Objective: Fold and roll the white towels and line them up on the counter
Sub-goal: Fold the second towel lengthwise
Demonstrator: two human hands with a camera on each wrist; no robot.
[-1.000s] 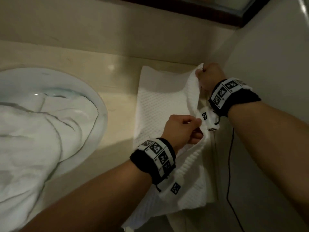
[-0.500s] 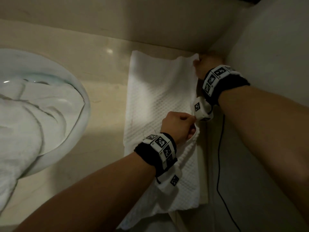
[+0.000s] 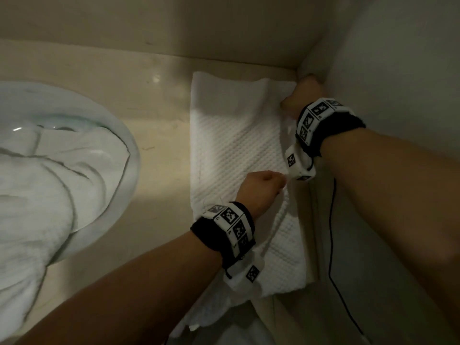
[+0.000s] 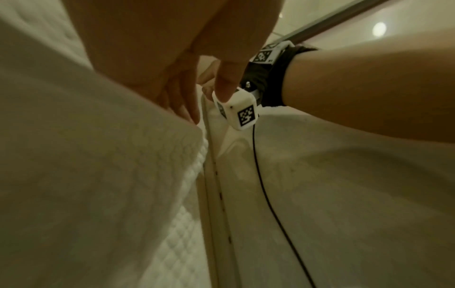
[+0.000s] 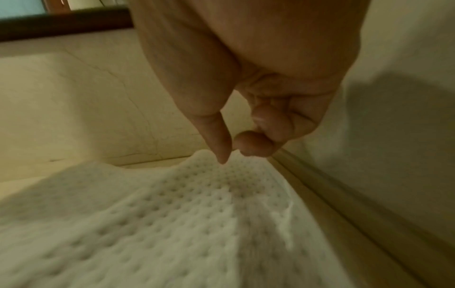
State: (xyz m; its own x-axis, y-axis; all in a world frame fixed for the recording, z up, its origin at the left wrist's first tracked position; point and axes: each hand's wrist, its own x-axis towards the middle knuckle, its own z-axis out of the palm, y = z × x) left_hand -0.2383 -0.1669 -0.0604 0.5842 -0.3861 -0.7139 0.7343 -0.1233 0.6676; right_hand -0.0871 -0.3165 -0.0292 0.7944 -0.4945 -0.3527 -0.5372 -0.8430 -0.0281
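Two hands are pinched on one white waffle towel, laid flat on the counter against the right wall. Far right corner is nipped by right hand, thumb to forefinger; right edge midway is gripped by left hand. More towels are heaped in the sink.

Dim beige wall, white side wall, round white basin, dark wood frame

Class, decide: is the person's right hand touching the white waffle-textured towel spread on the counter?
Touching. The right wrist view shows the right hand with thumb and forefinger tips pinching the far corner of the white waffle-textured towel.
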